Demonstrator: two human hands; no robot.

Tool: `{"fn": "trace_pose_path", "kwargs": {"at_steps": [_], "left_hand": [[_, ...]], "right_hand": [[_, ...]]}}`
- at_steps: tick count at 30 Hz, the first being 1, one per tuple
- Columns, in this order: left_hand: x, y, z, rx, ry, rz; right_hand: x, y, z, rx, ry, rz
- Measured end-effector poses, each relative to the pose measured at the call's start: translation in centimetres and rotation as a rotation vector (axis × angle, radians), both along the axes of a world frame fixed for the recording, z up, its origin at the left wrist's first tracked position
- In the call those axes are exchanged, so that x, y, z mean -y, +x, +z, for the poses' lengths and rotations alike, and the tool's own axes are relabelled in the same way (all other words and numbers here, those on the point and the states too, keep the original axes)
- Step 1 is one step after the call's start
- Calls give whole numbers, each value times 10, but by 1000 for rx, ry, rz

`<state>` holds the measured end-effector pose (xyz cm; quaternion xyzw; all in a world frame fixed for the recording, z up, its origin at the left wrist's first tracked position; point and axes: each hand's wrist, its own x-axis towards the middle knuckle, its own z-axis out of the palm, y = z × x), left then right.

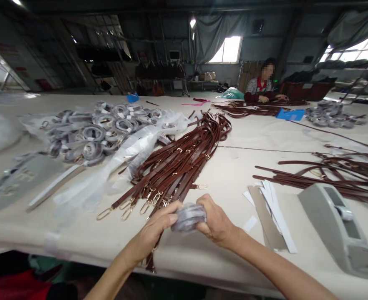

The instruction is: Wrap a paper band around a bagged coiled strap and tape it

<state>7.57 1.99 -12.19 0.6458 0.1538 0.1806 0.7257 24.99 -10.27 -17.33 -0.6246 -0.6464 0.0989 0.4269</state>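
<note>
Wrapped strap coil [188,217] is held just above the near edge of the tabletop [234,175], pinched from both sides: left hand [155,233] and right hand [217,223] are each closed on it, apparently so that the wrapping stays tight. Loose brown straps [177,162] lie just beyond; finished coils [93,133] are heaped to the left.

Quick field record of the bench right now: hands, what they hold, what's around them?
left hand: grips wrapped bundle, left side
right hand: grips same bundle, right side
wrapped bundle: grey film, held above table edge
brown straps: loose pile ahead, gold clasps toward hands
wrapped coils: heap far left
tape dispenser: right
paper strips: right of hands
</note>
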Motion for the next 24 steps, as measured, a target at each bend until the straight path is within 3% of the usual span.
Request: {"fn": "trace_pose_path", "kwargs": {"at_steps": [3,5,8,10,13,17,20,24], "left_hand": [[-5,5,-13,-128,858,-48],[2,9,-34,-168,1172,-56],[16,12,-64,-124,1307,-59],[22,11,-75,-92,1403,-77],[24,7,-79,-58,1518,-112],[23,3,-80,-40,1613,-101],[29,0,-83,-71,1638,-15],[44,-3,-93,-135,1637,229]], "right_hand": [[-9,23,-15,222,40,87],[-9,33,-24,351,30,160],[4,42,-24,491,-10,280],[16,48,-15,566,-49,356],[28,55,-5,700,-71,434],[33,59,-15,773,24,422],[32,57,-26,814,58,385],[29,53,-30,848,61,367]]}}
